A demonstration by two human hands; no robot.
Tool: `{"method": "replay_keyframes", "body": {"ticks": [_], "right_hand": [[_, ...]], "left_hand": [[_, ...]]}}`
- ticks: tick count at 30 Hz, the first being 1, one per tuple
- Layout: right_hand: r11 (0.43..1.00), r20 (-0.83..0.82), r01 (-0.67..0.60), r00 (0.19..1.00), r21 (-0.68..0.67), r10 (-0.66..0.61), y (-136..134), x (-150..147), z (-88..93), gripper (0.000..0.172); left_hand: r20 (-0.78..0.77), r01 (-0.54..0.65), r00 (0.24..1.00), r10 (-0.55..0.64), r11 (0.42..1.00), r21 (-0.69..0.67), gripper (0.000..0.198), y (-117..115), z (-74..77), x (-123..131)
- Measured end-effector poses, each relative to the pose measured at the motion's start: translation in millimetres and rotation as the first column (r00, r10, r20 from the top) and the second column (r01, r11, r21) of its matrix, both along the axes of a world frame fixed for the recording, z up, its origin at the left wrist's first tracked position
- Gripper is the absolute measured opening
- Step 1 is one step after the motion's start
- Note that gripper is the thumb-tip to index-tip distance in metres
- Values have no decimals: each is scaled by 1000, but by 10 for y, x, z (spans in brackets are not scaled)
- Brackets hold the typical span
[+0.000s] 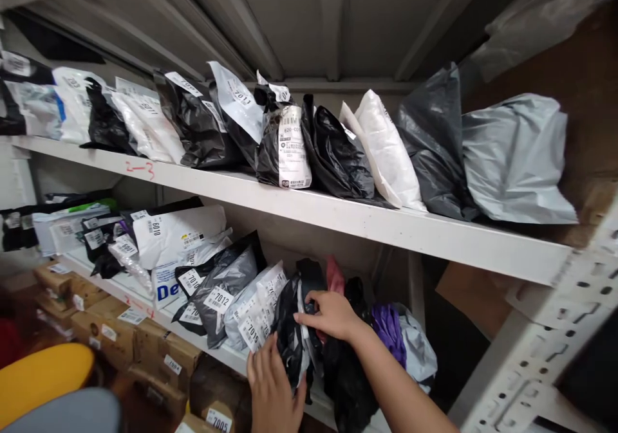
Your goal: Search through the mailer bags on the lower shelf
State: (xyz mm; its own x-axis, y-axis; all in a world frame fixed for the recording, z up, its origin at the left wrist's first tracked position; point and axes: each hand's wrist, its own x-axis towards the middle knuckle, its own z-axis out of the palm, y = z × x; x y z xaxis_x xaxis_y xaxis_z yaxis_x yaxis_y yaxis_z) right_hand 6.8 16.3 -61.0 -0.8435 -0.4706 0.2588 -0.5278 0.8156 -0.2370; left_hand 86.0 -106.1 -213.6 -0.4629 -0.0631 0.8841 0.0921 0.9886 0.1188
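Note:
On the lower shelf (pixel 145 307) stands a row of plastic mailer parcels. My left hand (pixel 271 388) rests flat, fingers spread, against the front of a black parcel (pixel 290 330) with a white label. My right hand (pixel 331 314) reaches in from the right and its fingers curl over the top edge of that same black parcel. Grey parcels labelled 7012 (pixel 226 291) and a white one (pixel 255 307) lean to the left of it. A pink bag (pixel 335 275), more black bags (pixel 345 368) and a purple bag (pixel 389 330) sit to the right.
The upper shelf (pixel 338 217) carries a row of black, white and grey mailer bags (pixel 512 156). Cardboard boxes (pixel 111 333) with number labels sit under the lower shelf. A yellow object (pixel 43 375) lies bottom left. A perforated white shelf post (pixel 555 349) stands at right.

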Motion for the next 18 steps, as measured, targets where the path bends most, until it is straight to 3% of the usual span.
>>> {"method": "replay_keyframes", "body": {"ticks": [3,6,8,11,13,15,18], "right_hand": [[998,-41,-48,998,30,50,-46,9,-38,26],[997,-12,-77,997,6,77,-42,18,-43,27],[984,23,-133,990,-115,137,-45,-37,-15,21],[928,-6,-149,988,-343,157,-151,-236,60,20],[920,-22,-122,992,-371,122,-298,-407,116,25],[943,31,-147,986,-300,164,-470,-570,165,48],[972,234,-222,944,-80,234,-693,-777,211,107]], "left_hand": [[92,51,994,-60,994,95,71,10,42,-10],[154,73,982,-111,969,237,78,-65,50,-11],[167,47,981,-98,958,283,80,-123,58,-8],[141,19,989,-53,972,236,55,-138,97,10],[95,28,994,-46,983,183,51,-104,113,18],[49,67,996,-72,992,108,52,-71,94,7],[61,162,984,-165,985,51,60,-66,12,-44]]}}
